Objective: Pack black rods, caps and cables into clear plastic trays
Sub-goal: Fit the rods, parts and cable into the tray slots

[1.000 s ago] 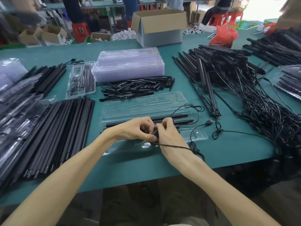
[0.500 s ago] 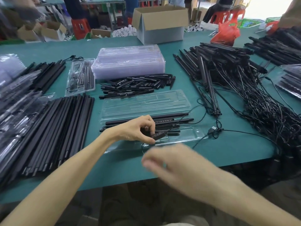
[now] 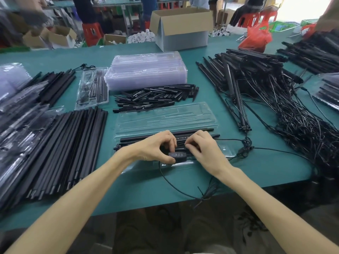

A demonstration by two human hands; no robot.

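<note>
Returns right hand [image 3: 203, 151] to clear tray [image 3: 165, 116], pinching cable [image 3: 166, 177] beside left hand [image 3: 156, 149] gripping controller [image 3: 176, 154]; seat it flat at tray's near edge, then coil slack.

The right hand [image 3: 203, 150], which had swung back toward the body half a second ago, is at the tray [image 3: 165, 116] again, its curled fingertips just beside those of the left hand [image 3: 156, 149]. A small button controller [image 3: 176, 154] now shows, pinched between the left thumb and fingers. The cable [image 3: 169, 179] no longer loops beyond the fingers; it trails below both hands, over the table [image 3: 128, 189] edge.
</note>
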